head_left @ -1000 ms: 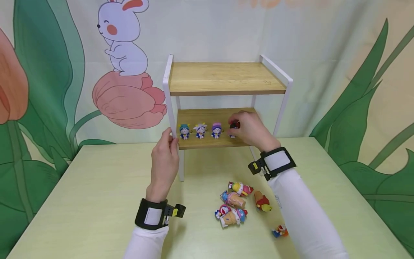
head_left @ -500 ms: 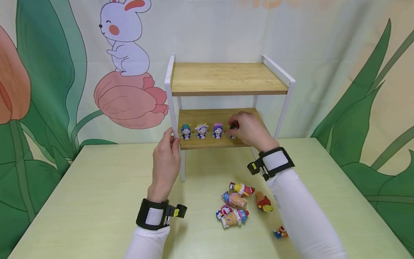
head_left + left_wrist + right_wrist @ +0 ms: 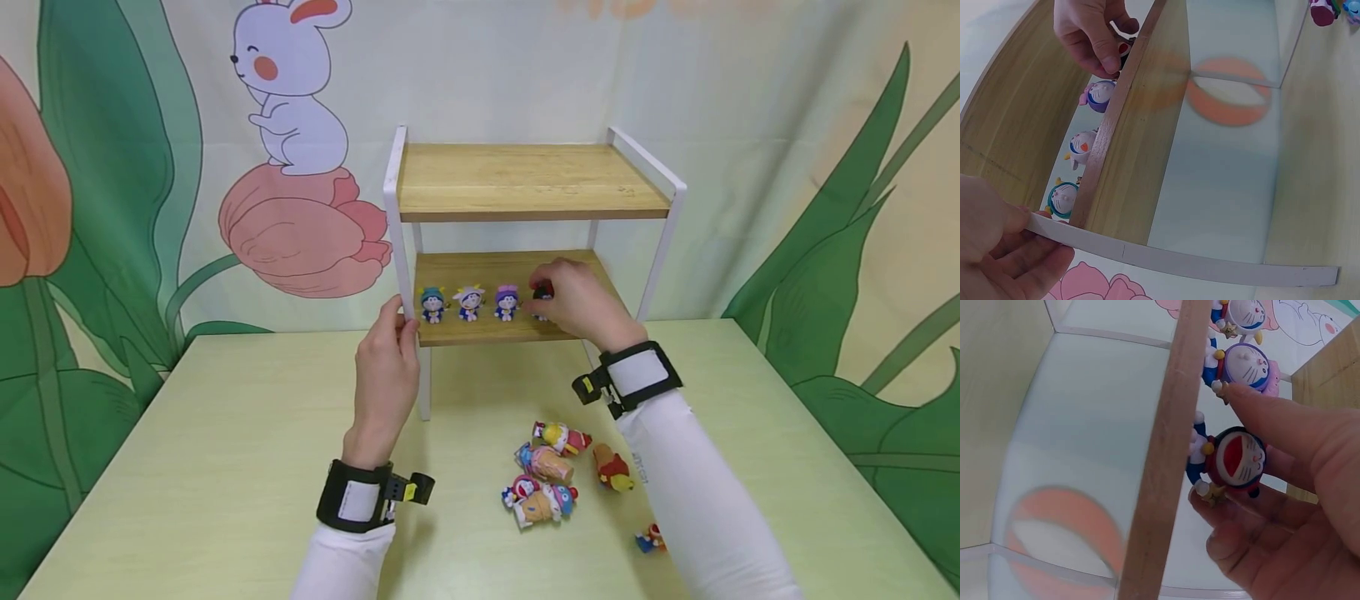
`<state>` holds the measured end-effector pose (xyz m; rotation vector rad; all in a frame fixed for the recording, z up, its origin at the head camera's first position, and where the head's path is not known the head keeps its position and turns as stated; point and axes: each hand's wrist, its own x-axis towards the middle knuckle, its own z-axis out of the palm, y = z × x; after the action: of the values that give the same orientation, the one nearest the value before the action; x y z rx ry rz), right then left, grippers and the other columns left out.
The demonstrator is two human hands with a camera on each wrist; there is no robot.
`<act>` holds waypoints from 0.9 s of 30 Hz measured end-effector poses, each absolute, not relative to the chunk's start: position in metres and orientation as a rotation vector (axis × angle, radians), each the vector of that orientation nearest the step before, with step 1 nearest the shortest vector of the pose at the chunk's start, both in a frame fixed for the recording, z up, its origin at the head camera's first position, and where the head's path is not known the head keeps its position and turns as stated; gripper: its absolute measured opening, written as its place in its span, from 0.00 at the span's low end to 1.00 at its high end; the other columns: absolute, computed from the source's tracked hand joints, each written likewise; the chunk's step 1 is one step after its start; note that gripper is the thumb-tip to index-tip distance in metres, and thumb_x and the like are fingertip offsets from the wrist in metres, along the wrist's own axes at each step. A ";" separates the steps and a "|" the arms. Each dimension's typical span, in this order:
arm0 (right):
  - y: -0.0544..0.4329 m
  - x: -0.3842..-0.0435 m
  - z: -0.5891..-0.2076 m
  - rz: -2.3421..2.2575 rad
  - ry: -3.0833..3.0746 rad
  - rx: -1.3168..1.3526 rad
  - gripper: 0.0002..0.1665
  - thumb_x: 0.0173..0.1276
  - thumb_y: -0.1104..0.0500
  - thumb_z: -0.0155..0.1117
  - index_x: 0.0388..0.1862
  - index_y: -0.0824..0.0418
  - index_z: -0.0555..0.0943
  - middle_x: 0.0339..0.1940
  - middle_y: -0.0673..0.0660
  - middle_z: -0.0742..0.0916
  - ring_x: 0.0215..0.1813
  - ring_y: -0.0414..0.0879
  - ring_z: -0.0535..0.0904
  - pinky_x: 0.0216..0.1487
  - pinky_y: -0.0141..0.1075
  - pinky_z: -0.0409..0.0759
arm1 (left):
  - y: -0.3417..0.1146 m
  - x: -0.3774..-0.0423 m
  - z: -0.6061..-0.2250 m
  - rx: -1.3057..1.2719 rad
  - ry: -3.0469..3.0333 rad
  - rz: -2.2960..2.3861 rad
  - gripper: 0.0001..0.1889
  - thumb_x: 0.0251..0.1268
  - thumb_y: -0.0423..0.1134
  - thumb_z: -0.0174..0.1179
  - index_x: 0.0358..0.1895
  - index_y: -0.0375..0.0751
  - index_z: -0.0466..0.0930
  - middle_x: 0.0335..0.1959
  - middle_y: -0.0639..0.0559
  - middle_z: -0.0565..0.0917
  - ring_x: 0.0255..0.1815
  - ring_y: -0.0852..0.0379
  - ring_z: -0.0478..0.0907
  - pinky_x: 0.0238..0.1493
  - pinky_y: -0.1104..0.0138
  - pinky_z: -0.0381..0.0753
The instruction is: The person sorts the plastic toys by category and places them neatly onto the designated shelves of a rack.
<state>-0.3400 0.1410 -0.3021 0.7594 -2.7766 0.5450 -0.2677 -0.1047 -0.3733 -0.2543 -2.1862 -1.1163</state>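
My right hand (image 3: 585,304) holds a small cat figurine (image 3: 1244,459) with a dark hat and a wide red mouth, thumb on one side and fingers behind it. The figurine stands at the front of the lower shelf board (image 3: 480,332), mostly hidden by the hand in the head view. To its left, in a row, are three similar figurines with a purple hat (image 3: 506,302), a white horned hat (image 3: 469,302) and a teal hat (image 3: 432,305). My left hand (image 3: 384,371) pinches the white left post (image 3: 1147,250) of the shelf between thumb and fingers.
Several loose figurines (image 3: 543,462) lie in a cluster on the table (image 3: 225,467), in front of the shelf. A red and yellow one (image 3: 612,468) lies right of them, and another (image 3: 649,538) beside the right sleeve. The upper shelf board (image 3: 525,179) overhangs the row.
The head view has shifted slightly. Both hands keep their places, the left on the post and the right on the figurine.
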 end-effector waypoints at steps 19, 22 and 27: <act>0.158 -0.326 -0.296 0.632 -2.755 0.729 0.28 0.67 0.47 0.67 0.57 0.66 0.79 0.55 0.62 0.83 0.62 0.58 0.73 0.61 0.50 0.71 | -0.104 -0.267 -0.373 -0.245 -2.187 -1.121 0.18 0.74 0.31 0.51 0.63 0.31 0.69 0.41 0.37 0.82 0.35 0.48 0.80 0.35 0.60 0.84; 0.165 -0.320 -0.295 0.642 -2.762 0.717 0.28 0.68 0.47 0.66 0.58 0.66 0.78 0.57 0.62 0.82 0.63 0.58 0.72 0.63 0.51 0.70 | -0.103 -0.267 -0.373 -0.242 -2.188 -1.114 0.18 0.74 0.31 0.52 0.63 0.31 0.69 0.41 0.37 0.82 0.35 0.48 0.80 0.35 0.60 0.84; 0.177 -0.308 -0.294 0.621 -2.744 0.727 0.25 0.70 0.50 0.64 0.58 0.66 0.78 0.58 0.63 0.81 0.63 0.59 0.71 0.64 0.52 0.69 | -0.103 -0.266 -0.373 -0.239 -2.193 -1.104 0.18 0.73 0.30 0.53 0.63 0.31 0.68 0.41 0.37 0.82 0.34 0.47 0.80 0.35 0.59 0.85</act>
<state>-0.3084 0.1769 -0.2945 0.7272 -2.7436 0.6212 -0.2663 -0.1026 -0.3725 -0.2390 -2.1935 -1.1040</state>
